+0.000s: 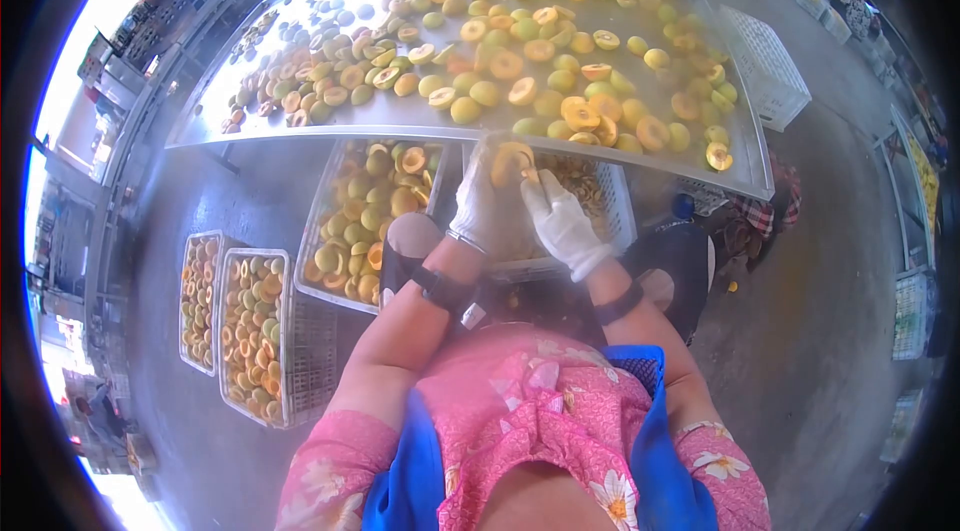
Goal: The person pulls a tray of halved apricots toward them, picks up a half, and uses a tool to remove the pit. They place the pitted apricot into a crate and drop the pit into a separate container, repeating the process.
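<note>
My left hand (pixel 480 193), in a white glove, grips a peach half (pixel 512 162) with its orange cut side showing. My right hand (pixel 562 223), also gloved, has its fingertips closed together against the right side of that fruit. Whatever the right fingers pinch is too small to make out. Both hands are just below the near rim of a metal table (pixel 340 135) spread with whole and halved yellow-green peaches (pixel 465 110). Below the hands, a white crate (pixel 622 216) contains small brownish pieces, possibly pits.
Left of my knees stands a crate of peaches (pixel 362 216). Farther left on the floor are two more filled crates (pixel 288 331). A white crate (pixel 768 66) is beside the table's right end. Someone in a plaid sleeve (pixel 783 193) is at the right, partly hidden.
</note>
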### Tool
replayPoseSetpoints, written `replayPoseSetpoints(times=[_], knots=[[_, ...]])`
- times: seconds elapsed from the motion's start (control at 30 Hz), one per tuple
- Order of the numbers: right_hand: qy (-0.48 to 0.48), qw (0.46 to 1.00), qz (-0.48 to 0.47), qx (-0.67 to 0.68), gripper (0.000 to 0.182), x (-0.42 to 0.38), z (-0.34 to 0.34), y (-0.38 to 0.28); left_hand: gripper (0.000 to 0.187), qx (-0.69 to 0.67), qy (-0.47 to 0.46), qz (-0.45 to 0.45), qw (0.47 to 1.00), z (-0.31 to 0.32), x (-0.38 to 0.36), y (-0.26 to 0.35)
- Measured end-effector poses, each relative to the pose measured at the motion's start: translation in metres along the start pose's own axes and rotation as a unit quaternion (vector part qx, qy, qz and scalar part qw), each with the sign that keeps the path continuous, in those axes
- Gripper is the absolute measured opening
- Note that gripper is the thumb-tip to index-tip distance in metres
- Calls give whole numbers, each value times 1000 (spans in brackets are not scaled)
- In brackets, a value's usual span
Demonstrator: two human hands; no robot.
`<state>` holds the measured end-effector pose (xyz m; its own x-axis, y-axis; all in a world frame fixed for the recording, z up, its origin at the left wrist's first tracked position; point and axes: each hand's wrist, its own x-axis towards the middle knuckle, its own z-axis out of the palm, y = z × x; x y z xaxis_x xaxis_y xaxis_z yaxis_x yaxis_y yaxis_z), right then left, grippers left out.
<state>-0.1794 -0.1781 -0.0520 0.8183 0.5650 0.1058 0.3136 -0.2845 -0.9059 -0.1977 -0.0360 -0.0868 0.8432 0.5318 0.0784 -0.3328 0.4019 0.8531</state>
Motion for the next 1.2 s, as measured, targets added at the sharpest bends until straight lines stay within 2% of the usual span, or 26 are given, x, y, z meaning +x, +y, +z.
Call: replayPoseSetpoints(times=[0.13,0.23,0.33,0.4,0.43,0.5,0.53,0.57,0.6,0.63,0.67,0.73,0.77,0.83,0.9,0.93,0.97,1.0,1.07,1.13,1.17,1.2], knots=[[-1,1000,6,-20,41,-3,4,-6,27,-66,17,-22,997,-1,2,-14],[-2,1000,-3,-23,44,-4,11,-3,29,-92,63,-5,994,2,1,-16],[16,999,-49,8,37,-2,21,11,29,-26,80,6,996,8,-5,-10],[7,999,-43,24,38,-4,23,13,31,88,100,75,988,11,-7,-6],[-1,999,-37,39,40,-5,24,12,31,89,99,74,988,11,-5,-5],[2,997,-51,63,41,-9,25,9,33,-112,125,-98,981,8,0,3],[5,994,-66,86,42,-10,24,7,33,-111,125,-99,981,5,0,9],[5,994,-66,86,42,-12,20,4,33,-109,56,-123,985,2,0,16],[-43,992,-12,115,44,-14,13,-2,33,-107,-12,-146,983,4,-3,23],[-90,985,42,143,46,-15,9,-6,36,-106,4,-141,984,9,-7,27],[-89,985,43,144,46,-12,15,5,36,-105,3,-142,984,12,-11,28],[-35,983,-40,173,45,-7,31,30,39,110,28,-10,993,16,-17,28],[-33,984,-39,173,45,-9,31,35,41,141,65,30,987,18,-16,19],[-128,947,107,273,41,-12,23,25,40,157,42,45,986,9,-9,14],[-151,933,121,303,39,-16,16,19,39,172,21,61,983,7,-8,19],[-173,917,135,332,37,-17,13,17,39,48,20,-47,998,16,-12,33],[-174,917,135,332,37,-18,11,14,39,-77,18,-153,985,21,-14,40],[-171,919,129,332,36,-19,10,12,39,-77,18,-153,985,21,-17,40],[-166,919,124,334,36,-21,16,15,39,171,33,-17,985,23,-23,36],[-105,941,96,307,35,-19,28,21,39,190,31,0,981,26,-26,37],[-105,941,95,306,35,-18,28,24,39,208,31,20,977,28,-26,38],[-148,918,120,347,33,-18,24,23,40,226,32,38,973,29,-26,39]])
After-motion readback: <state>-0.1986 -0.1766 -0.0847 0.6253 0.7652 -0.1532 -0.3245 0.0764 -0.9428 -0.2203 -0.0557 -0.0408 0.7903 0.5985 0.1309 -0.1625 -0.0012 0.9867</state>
